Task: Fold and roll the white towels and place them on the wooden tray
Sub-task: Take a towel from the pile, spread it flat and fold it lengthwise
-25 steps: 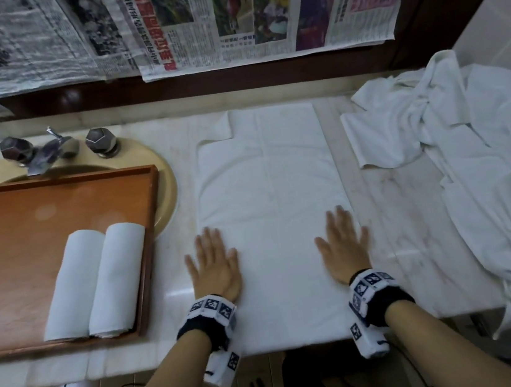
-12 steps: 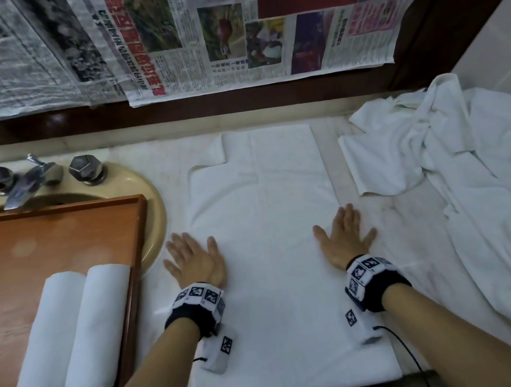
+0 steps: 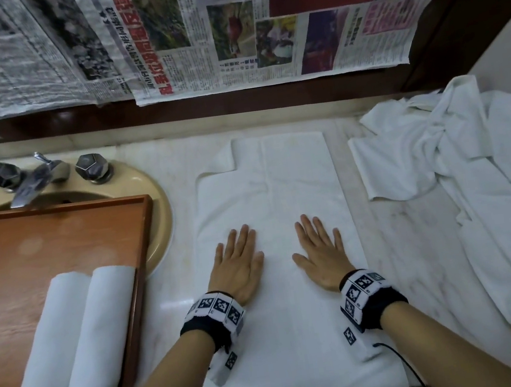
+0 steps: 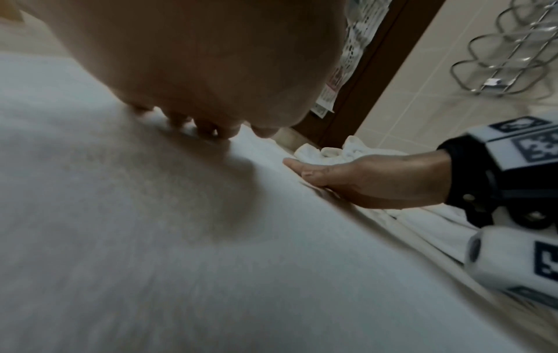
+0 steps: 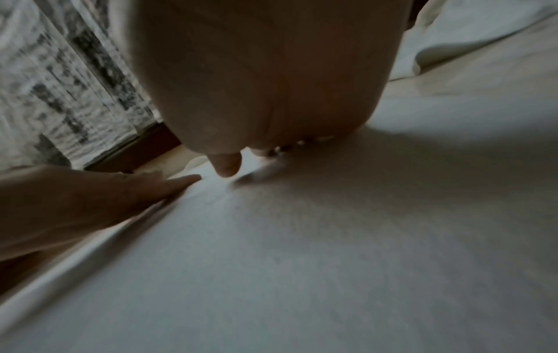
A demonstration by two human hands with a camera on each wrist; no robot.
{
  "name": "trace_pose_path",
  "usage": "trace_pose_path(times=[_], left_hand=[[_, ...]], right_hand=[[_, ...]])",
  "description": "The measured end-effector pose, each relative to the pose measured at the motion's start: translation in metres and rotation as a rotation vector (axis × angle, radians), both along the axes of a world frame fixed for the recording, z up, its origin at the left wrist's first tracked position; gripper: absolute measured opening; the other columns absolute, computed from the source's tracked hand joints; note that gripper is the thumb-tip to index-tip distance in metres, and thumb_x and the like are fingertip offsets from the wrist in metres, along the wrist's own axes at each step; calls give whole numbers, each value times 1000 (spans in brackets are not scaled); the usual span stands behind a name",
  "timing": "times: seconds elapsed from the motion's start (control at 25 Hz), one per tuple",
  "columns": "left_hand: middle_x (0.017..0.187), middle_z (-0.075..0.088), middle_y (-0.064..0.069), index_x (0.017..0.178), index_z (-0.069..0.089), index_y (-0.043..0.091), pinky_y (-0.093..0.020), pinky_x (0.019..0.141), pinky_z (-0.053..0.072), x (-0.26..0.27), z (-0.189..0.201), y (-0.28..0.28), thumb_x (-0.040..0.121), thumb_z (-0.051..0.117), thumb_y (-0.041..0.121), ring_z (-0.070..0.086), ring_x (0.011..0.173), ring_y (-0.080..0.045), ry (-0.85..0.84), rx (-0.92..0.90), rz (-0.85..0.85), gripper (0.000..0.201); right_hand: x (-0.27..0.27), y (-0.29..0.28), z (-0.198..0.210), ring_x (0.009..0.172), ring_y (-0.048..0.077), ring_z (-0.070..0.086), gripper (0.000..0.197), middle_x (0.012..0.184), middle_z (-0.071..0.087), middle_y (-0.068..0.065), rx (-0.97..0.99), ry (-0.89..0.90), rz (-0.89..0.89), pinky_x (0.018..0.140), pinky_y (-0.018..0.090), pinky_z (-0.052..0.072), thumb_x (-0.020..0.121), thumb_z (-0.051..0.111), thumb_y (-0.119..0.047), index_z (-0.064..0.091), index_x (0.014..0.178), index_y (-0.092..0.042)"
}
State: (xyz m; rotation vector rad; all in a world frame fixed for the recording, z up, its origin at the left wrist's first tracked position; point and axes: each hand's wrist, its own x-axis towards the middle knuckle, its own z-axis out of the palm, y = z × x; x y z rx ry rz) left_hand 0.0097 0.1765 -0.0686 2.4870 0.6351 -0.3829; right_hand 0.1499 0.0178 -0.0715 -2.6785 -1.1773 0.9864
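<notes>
On the marble counter (image 3: 393, 240), left hand (image 3: 237, 265) and right hand (image 3: 320, 253) press flat, fingers straight, gripping nothing, on the folded towel (image 3: 267, 191).

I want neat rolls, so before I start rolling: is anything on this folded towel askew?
Yes: the folded towel has its far left corner flipped over, breaking the rectangle. Both the left hand and right hand press flat nearer you.

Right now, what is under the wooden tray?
The wooden tray lies over a beige sink; only the rim and taps show. The basin itself is hidden.
</notes>
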Motion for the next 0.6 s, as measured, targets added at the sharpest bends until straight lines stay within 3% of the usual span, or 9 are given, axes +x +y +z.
trace_pose_path(times=[0.16,0.32,0.4,0.52,0.56,0.6], left_hand=[[158,-12,14,156,-2,23,-35,120,-9,1,13,-17,103,10,48,-14,147,-9,-11,-73,66,60],[159,-13,12,155,-3,26,-36,119,-12,27,0,-12,103,9,46,-15,147,-9,-67,-73,-44,57],[159,-18,10,155,-5,26,-37,118,-14,27,-13,19,103,10,45,-18,147,-10,1,25,107,57],[160,-19,-4,154,-9,14,-45,119,-11,28,-8,50,102,12,48,-18,148,-19,121,93,532,65],[160,-18,-6,154,-8,10,-45,120,-10,39,-2,45,102,14,48,-17,148,-21,68,61,557,67],[160,-18,-4,154,-6,9,-43,120,-10,55,3,32,103,16,46,-16,148,-19,-28,6,469,67]], right_hand=[[-18,3,10,146,16,-22,65,158,-26,-5,48,-35,-55,117,51,-10,103,27,-37,-9,154,-18],[3,32,4,147,14,-18,60,153,-28,-12,121,-22,122,118,54,-5,105,26,-31,-5,155,-22],[38,20,-5,146,14,-20,62,151,-32,-12,39,-65,9,117,53,-9,104,25,-40,-9,154,-26],[76,5,1,145,17,-24,70,156,-30,-6,-114,-116,-307,112,59,-14,101,21,-51,-17,152,-22],[77,13,4,145,18,-24,71,157,-29,-5,-97,-131,-296,111,59,-15,101,21,-50,-17,152,-19],[73,25,8,145,18,-24,69,157,-28,-4,-38,-138,-212,112,57,-15,102,22,-46,-17,152,-17]])
